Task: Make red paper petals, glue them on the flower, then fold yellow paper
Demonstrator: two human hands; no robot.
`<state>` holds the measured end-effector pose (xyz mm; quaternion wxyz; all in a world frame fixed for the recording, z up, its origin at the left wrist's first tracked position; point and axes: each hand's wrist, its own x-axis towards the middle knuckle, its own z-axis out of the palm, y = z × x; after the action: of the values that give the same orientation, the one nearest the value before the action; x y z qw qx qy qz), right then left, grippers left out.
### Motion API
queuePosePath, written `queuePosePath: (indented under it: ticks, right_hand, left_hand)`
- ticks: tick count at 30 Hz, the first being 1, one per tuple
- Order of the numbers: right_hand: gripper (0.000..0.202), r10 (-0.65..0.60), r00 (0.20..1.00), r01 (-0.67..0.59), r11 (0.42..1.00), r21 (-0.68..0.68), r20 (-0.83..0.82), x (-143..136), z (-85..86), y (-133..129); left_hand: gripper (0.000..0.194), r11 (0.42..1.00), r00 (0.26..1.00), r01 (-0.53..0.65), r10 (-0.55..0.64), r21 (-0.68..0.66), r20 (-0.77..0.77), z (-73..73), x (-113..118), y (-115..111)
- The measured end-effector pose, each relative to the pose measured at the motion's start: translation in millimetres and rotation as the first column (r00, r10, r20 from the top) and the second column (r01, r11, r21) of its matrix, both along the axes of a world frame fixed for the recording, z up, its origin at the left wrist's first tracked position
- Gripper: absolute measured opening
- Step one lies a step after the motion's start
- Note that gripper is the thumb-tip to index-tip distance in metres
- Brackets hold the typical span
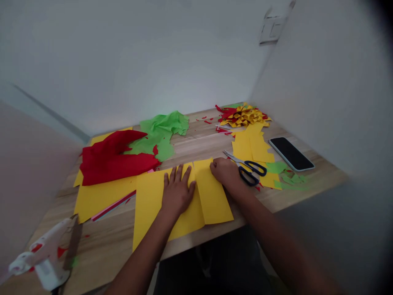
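Note:
A sheet of yellow paper (150, 200) lies on the table in front of me, with a crease or cut line running down its right part. My left hand (177, 192) rests flat on it, fingers spread. At the top right edge of the right-hand panel, my right hand (225, 171) is closed, its fingers curled against the paper's edge; the fingertips are partly hidden. Just beyond that hand lie scissors (245, 166) with dark blue handles, blades slightly apart.
Red crepe paper (113, 159) and green crepe paper (166, 127) lie at the back left. A glue gun (46, 254) stands front left. On the right are yellow offcuts (250, 143), a fringed yellow paper pile (247, 115) and a phone (291, 153). Walls border the table.

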<state>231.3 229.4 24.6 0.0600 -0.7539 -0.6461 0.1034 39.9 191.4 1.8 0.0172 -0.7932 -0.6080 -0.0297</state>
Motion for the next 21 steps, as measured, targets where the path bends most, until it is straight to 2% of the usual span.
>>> queuePosePath:
  ticks: [6, 16, 21]
  right_hand:
    - [0.042, 0.047, 0.998, -0.047, 0.999, -0.014, -0.028, 7, 1.0, -6]
    - [0.035, 0.015, 1.000, -0.014, 1.000, 0.011, -0.009, 5, -2.0, -11]
    - [0.048, 0.043, 0.999, -0.043, 0.999, 0.004, -0.020, 12, -2.5, -18]
  left_hand:
    - [0.056, 1.000, 1.000, -0.002, 0.002, -0.018, 0.003, -0.2, 0, -1]
    - [0.057, 1.000, 1.000, 0.003, -0.003, -0.017, 0.011, 0.6, 0, -1]
    - [0.058, 1.000, 1.000, 0.006, -0.006, -0.022, 0.018, 0.0, 0, 0]
